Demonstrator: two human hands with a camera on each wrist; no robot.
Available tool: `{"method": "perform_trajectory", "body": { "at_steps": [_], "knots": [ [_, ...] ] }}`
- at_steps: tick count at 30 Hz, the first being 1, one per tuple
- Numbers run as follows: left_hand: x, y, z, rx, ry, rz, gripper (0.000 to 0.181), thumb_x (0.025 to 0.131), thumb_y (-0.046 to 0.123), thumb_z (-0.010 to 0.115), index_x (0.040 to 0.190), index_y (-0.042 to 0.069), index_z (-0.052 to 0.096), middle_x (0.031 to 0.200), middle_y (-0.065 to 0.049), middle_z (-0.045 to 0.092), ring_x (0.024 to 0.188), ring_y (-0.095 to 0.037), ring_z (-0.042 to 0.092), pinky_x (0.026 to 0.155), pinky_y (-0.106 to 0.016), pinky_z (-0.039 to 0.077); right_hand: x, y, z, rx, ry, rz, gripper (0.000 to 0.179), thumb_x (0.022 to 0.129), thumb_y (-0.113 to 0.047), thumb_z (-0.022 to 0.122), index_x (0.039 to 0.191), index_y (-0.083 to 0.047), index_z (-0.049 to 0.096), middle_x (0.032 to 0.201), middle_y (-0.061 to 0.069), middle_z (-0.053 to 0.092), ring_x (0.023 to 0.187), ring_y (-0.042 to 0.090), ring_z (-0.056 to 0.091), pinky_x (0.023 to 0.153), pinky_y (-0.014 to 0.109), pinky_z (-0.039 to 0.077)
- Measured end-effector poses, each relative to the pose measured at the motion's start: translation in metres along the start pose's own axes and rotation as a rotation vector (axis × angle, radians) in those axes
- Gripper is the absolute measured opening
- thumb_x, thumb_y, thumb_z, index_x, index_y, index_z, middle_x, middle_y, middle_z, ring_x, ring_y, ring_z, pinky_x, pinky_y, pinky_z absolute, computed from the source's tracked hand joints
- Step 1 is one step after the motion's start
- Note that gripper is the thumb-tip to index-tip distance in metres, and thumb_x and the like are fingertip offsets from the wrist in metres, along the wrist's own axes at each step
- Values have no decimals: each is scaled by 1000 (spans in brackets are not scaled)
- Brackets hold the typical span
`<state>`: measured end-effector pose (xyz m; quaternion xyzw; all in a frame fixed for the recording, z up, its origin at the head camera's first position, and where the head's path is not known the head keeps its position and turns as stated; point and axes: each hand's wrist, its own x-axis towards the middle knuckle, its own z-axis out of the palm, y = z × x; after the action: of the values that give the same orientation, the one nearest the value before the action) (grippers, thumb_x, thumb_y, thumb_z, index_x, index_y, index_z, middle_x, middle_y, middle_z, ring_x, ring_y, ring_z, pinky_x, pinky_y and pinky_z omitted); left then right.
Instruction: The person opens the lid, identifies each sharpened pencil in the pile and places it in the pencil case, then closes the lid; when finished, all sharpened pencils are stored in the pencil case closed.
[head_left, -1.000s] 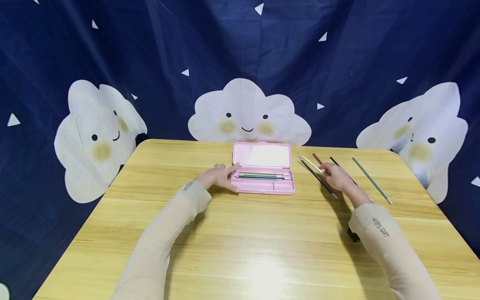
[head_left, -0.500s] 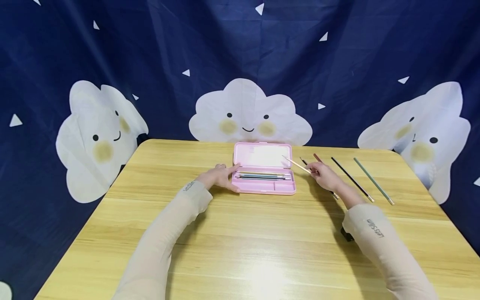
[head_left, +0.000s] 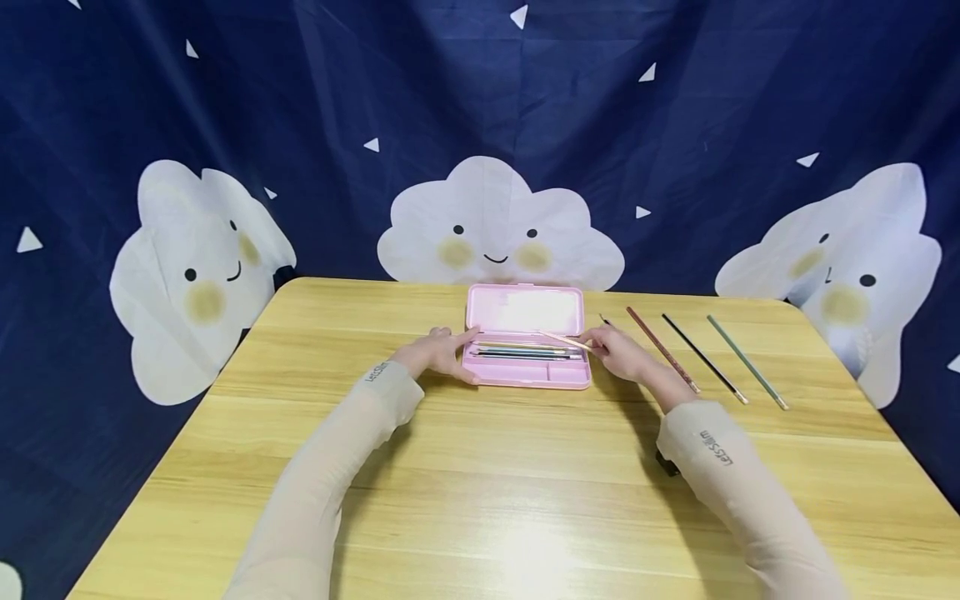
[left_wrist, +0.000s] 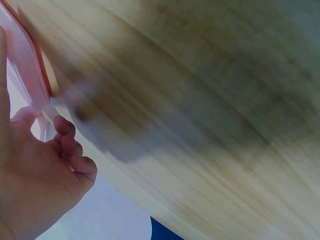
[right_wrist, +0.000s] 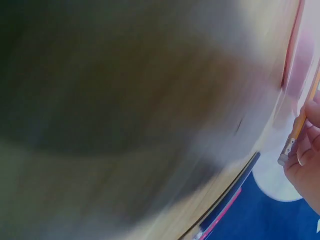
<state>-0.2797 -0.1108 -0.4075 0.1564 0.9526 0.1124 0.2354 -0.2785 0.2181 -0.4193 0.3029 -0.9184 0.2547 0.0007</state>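
An open pink pencil case (head_left: pixel 510 374) lies near the table's far edge, its lid tilted back. Several pencils (head_left: pixel 517 355) lie lengthwise in its long compartment. My left hand (head_left: pixel 435 352) holds the case's left end, thumb at the front corner and index finger further back; the left wrist view shows the other fingers curled beside the case (left_wrist: pixel 27 65). Over the case's right end, my right hand (head_left: pixel 617 352) pinches a yellow pencil (head_left: pixel 561 338), its point slanting left above the compartment. In the right wrist view the pencil's eraser end (right_wrist: pixel 284 157) sticks out below the fingers.
Right of my right hand, a red pencil (head_left: pixel 662 348), a black pencil (head_left: pixel 703 358) and a green pencil (head_left: pixel 747 361) lie slanted on the wooden table (head_left: pixel 480 483). Another dark pencil (head_left: pixel 604 319) is mostly hidden behind that hand. A blue cloud-print curtain (head_left: pixel 330 217) hangs behind.
My right hand has lifted the yellow pencil from among the loose ones and carried it left to the case. My left hand has stayed at the case's left end.
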Motion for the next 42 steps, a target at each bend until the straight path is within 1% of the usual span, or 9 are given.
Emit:
{"method": "perform_trajectory", "body": {
  "at_steps": [7,13,17,22,27,30,36,39,42],
  "knots": [
    [0,-2,0,4,-1,1,103,67,63,67,146,35,7,147,-26,15,135,-36,14,103,-55,24,17,-15,10,-100,-10,-104,27,79,15,51,99,1,63,84,12,58,83,27,54,77,42,45],
    [0,-1,0,-5,-5,6,104,67,64,67,146,35,6,147,-26,14,136,-36,13,103,-55,24,33,-26,19,-174,-25,-144,28,80,14,52,100,-1,66,80,9,56,76,23,53,75,38,46],
    [0,-1,0,-6,-7,5,104,67,64,67,146,35,6,148,-26,13,136,-36,12,104,-55,23,42,-32,23,-174,-47,-135,28,81,12,54,102,-3,66,83,10,57,79,23,54,76,37,47],
    [-1,1,-1,-11,-10,14,104,67,64,67,146,34,6,147,-27,14,136,-36,13,103,-56,23,51,-37,28,-163,-92,-115,27,83,10,54,104,-5,66,86,10,58,86,25,56,81,38,46],
    [-1,2,-1,-10,-13,11,103,67,63,67,146,34,7,147,-27,14,136,-37,12,103,-56,22,56,-40,33,-165,-107,-129,27,83,9,54,104,-4,66,89,10,59,90,27,57,86,38,45],
    [0,2,-1,-4,-16,3,103,68,64,66,146,35,7,148,-26,14,136,-37,13,103,-56,22,57,-41,34,-174,-114,-112,27,84,8,54,103,-5,67,90,10,60,91,27,58,87,38,45],
    [1,1,-1,0,-20,1,103,67,64,66,146,36,6,148,-25,13,136,-36,12,104,-56,22,58,-42,35,-179,-119,-55,28,84,9,53,103,-5,69,88,9,61,87,24,58,85,37,46],
    [1,0,-1,-10,-25,-5,103,67,65,66,146,36,6,148,-25,12,137,-36,10,104,-56,20,58,-43,34,-162,-116,-52,27,84,9,53,102,-4,69,86,9,61,85,23,58,85,36,47],
    [1,-1,-1,-14,-30,-10,104,67,65,66,146,36,6,149,-25,11,137,-36,9,105,-55,19,57,-43,34,-149,-120,-84,26,84,9,51,101,-1,68,85,9,61,85,24,58,85,37,46]
  ]
}}
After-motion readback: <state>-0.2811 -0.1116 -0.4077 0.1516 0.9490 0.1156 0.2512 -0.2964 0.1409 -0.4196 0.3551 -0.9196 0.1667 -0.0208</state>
